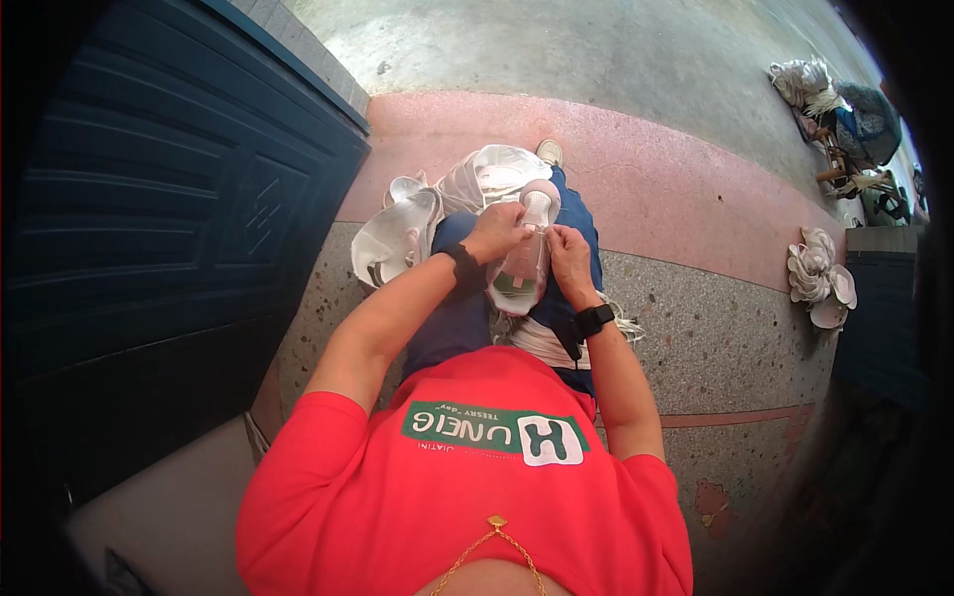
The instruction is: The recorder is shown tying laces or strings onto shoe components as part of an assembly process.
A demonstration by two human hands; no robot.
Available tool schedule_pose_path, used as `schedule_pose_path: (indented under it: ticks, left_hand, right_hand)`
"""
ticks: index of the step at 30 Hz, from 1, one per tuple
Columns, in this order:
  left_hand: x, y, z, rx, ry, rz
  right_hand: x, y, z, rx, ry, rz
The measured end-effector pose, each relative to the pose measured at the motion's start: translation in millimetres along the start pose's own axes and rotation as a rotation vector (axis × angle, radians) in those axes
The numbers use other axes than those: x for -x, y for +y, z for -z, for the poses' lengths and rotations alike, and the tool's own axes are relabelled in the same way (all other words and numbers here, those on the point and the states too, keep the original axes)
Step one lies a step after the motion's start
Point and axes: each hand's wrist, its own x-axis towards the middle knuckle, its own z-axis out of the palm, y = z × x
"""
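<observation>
A white shoe upper [524,260] with a green inside lies on my lap, toe pointing away from me. My left hand [494,231] is closed on its left side near the toe. My right hand [568,250] pinches its right edge with the fingertips. Both wrists carry black bands. Whether a needle or thread is between my fingers is too small to tell.
A heap of white shoe uppers [407,233] lies on the floor left of my knees, beside a dark blue door [179,199]. More white pieces [820,278] sit at the right, with bags and clutter [845,119] farther back. My seat [169,507] is a pale cushion.
</observation>
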Motion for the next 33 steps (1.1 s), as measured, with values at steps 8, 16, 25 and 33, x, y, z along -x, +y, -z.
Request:
schedule_pose_path:
  ticks: [8, 16, 25, 33]
  left_hand:
    - [-1, 3, 4, 0.070, 0.013, 0.110]
    - [-6, 0, 16, 0.099, -0.099, 0.103]
    - [-5, 2, 11, -0.083, -0.064, 0.034]
    - [-2, -1, 5, -0.037, -0.015, 0.029]
  right_hand:
    - [2, -2, -1, 0.003, -0.024, 0.021]
    - [-3, -5, -10, 0.065, 0.117, 0.059]
    - [3, -5, -14, 0.104, 0.175, 0.057]
    - [6, -4, -23, 0.206, 0.232, 0.123]
